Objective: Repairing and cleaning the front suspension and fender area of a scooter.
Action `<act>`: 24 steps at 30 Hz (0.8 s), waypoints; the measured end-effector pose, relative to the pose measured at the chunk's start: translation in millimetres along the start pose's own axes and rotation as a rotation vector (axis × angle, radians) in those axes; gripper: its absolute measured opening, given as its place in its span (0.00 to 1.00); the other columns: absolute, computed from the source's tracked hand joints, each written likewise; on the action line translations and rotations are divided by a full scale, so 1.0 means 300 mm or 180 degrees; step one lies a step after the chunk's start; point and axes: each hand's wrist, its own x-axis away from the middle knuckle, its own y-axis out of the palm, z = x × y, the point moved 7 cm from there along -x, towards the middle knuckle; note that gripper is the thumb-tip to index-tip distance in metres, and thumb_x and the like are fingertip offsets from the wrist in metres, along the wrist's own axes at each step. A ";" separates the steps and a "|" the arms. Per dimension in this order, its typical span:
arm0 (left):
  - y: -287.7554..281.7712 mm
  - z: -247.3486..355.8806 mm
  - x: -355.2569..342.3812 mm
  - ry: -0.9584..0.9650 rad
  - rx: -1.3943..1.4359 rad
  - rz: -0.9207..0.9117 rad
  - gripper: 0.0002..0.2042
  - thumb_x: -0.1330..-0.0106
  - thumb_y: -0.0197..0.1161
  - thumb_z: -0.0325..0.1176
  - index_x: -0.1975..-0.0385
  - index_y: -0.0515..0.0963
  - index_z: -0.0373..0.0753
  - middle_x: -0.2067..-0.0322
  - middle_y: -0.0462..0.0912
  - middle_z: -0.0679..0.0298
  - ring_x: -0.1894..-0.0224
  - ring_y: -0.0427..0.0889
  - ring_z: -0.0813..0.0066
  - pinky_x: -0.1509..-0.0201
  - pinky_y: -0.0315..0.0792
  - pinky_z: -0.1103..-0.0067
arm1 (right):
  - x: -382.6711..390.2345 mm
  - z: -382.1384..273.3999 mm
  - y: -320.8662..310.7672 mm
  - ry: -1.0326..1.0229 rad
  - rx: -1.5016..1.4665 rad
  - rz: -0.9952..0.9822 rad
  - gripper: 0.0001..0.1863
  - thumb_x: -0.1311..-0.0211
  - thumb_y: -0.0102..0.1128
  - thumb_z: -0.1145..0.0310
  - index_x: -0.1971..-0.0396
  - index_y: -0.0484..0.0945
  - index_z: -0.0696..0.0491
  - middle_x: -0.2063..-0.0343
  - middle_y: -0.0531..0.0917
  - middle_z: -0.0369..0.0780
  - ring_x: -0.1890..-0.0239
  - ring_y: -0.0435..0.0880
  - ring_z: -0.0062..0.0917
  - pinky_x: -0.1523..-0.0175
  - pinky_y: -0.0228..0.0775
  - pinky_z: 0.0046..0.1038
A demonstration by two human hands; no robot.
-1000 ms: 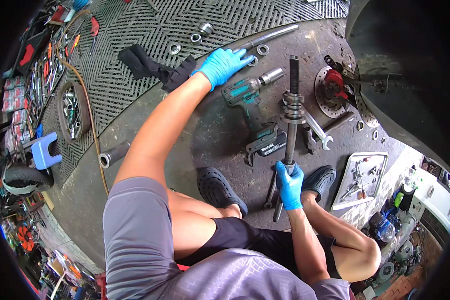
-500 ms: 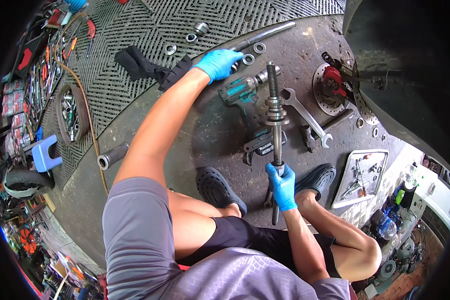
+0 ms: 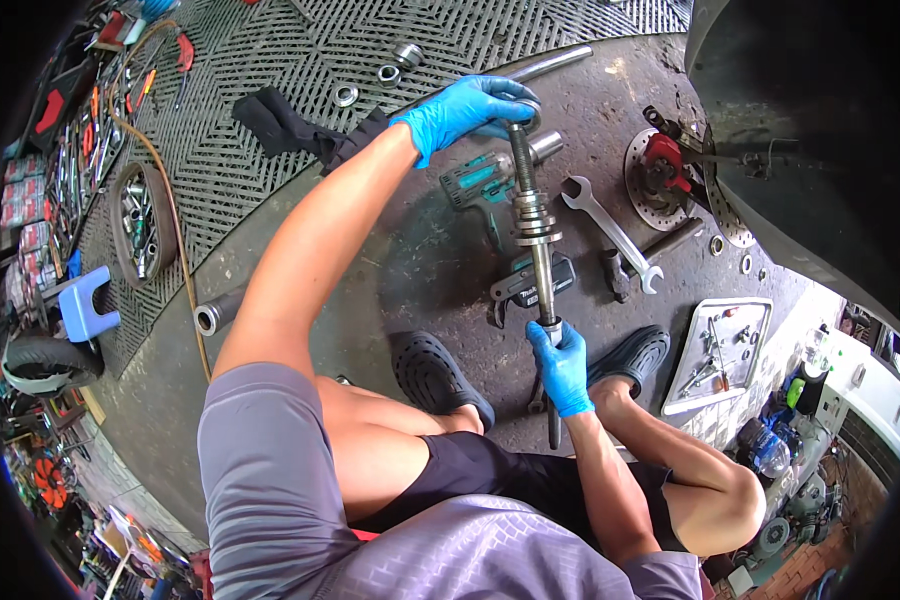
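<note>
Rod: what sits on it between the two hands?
Head view: a stack of metal rings sits on the rod between the left hand and right hand.

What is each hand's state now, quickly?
Left hand: closed on a metal ring at the top of the threaded rod.
Right hand: closed around that rod, lower.

A workshop: a power tool (image 3: 478,184) and a spanner (image 3: 615,235) lie on the stained floor (image 3: 365,285). Near the left edge sits what looks like a tyre (image 3: 70,352).

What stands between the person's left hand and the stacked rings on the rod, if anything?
Nothing visible: only the threaded part of the rod lies between the left hand, at the rod's tip, and the stacked rings.
</note>
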 end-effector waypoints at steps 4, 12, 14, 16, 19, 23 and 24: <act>0.031 0.017 0.016 0.0015 -0.0334 0.0137 0.18 0.39 0.70 0.32 0.49 0.79 0.38 0.56 0.84 0.66 0.58 0.83 0.80 0.51 0.78 0.82 | 0.012 -0.031 -0.002 0.0142 -0.0157 -0.0019 0.10 0.36 0.65 0.63 0.71 0.78 0.53 0.85 0.70 0.25 0.85 0.64 0.08 0.81 0.52 0.16; 0.070 -0.005 0.046 0.1213 -0.0514 0.1065 0.16 0.41 0.69 0.25 0.53 0.80 0.37 0.58 0.84 0.65 0.60 0.82 0.81 0.52 0.77 0.81 | 0.020 -0.025 0.004 0.0243 -0.0372 -0.0079 0.11 0.35 0.64 0.62 0.71 0.77 0.54 0.85 0.69 0.25 0.85 0.63 0.08 0.81 0.51 0.16; 0.101 -0.017 0.053 0.1107 -0.0477 0.1199 0.15 0.41 0.69 0.25 0.53 0.81 0.37 0.57 0.84 0.64 0.59 0.81 0.81 0.52 0.77 0.81 | 0.021 -0.023 0.003 0.0226 -0.0353 -0.0077 0.11 0.35 0.64 0.62 0.71 0.77 0.54 0.85 0.69 0.25 0.85 0.62 0.08 0.81 0.50 0.16; 0.120 -0.023 0.076 0.0890 -0.0412 0.1486 0.13 0.41 0.69 0.24 0.55 0.81 0.37 0.56 0.83 0.63 0.57 0.81 0.81 0.51 0.77 0.81 | 0.023 -0.019 0.005 0.0262 -0.0445 -0.0082 0.11 0.35 0.63 0.62 0.71 0.77 0.54 0.85 0.69 0.25 0.86 0.62 0.08 0.81 0.50 0.16; 0.159 -0.012 0.089 0.1099 -0.0814 0.1380 0.12 0.39 0.68 0.28 0.56 0.81 0.37 0.58 0.84 0.63 0.58 0.81 0.81 0.52 0.77 0.81 | 0.020 -0.029 0.001 0.0349 -0.0570 -0.0072 0.11 0.35 0.63 0.62 0.71 0.77 0.54 0.85 0.69 0.25 0.86 0.62 0.09 0.82 0.50 0.16; 0.197 -0.016 0.083 0.1520 -0.1247 0.1099 0.12 0.37 0.67 0.33 0.56 0.82 0.37 0.60 0.84 0.66 0.58 0.81 0.81 0.55 0.76 0.81 | 0.011 -0.027 -0.019 0.0437 -0.0688 -0.0005 0.12 0.35 0.63 0.62 0.71 0.77 0.54 0.85 0.69 0.26 0.87 0.62 0.09 0.82 0.49 0.16; 0.209 -0.016 0.080 0.1679 -0.1359 0.0980 0.12 0.36 0.67 0.36 0.57 0.82 0.37 0.60 0.84 0.67 0.59 0.81 0.81 0.56 0.76 0.81 | 0.007 -0.019 -0.033 0.0400 -0.0649 0.0050 0.12 0.35 0.63 0.62 0.72 0.77 0.54 0.85 0.69 0.26 0.87 0.62 0.09 0.82 0.49 0.16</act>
